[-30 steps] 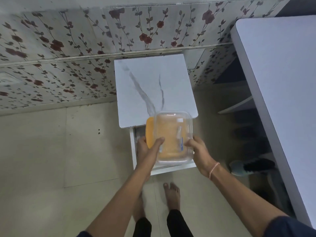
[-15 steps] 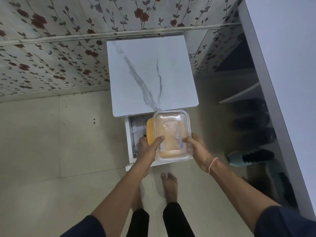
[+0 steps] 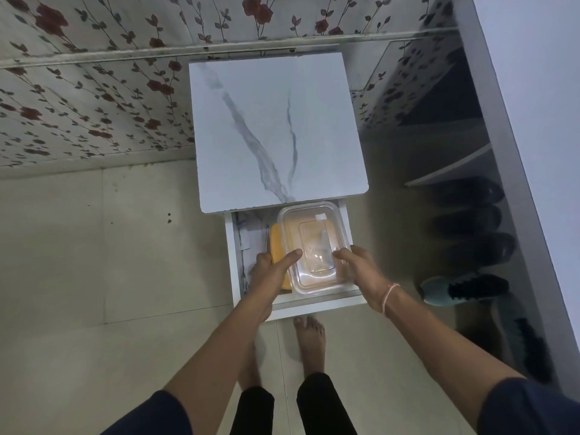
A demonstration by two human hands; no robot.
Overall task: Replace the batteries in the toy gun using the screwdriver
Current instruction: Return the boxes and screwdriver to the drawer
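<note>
Down into drawer (image 3: 317,307) went clear box (image 3: 314,233); one box between fingers, left hand (image 3: 271,274) and right hand (image 3: 364,274) both gripping sides

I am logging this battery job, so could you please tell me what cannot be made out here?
Head view only:
Contents of the clear container, gripped by left hand and right hand: blurred through its lid.
The orange item beside it: partly covered by the left hand.
Rear of the open drawer: hidden under the marble-patterned top.
No toy gun or screwdriver recognisable; a thin rod in the drawer is too small to identify.
</note>
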